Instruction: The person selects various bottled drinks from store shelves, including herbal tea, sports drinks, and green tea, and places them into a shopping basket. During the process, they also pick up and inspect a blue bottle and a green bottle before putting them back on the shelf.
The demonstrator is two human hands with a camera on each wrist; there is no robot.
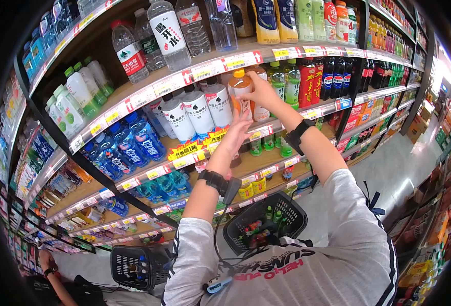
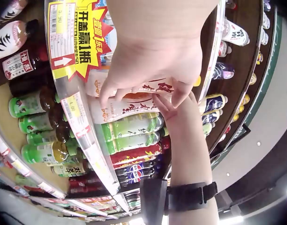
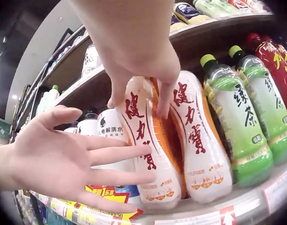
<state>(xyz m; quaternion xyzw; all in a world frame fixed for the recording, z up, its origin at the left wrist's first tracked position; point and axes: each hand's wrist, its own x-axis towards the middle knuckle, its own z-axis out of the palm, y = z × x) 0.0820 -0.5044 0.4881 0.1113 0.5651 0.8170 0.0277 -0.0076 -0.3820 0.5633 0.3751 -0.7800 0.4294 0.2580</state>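
Observation:
In the head view an orange-capped bottle with a white label stands at the shelf front. My right hand comes from the right and holds its top; in the right wrist view thumb and fingers of that hand lie around the bottle's upper end. My left hand is at the lower part, and in the right wrist view its straight fingers lie across the label. A second such bottle stands beside it. The left wrist view shows my left hand over the label, its exact contact partly hidden.
White-labelled bottles stand left of the hands, green tea bottles right. A price-tag rail runs above. Below are a black basket with bottles and, farther left, another basket. Another person's arm shows at lower left.

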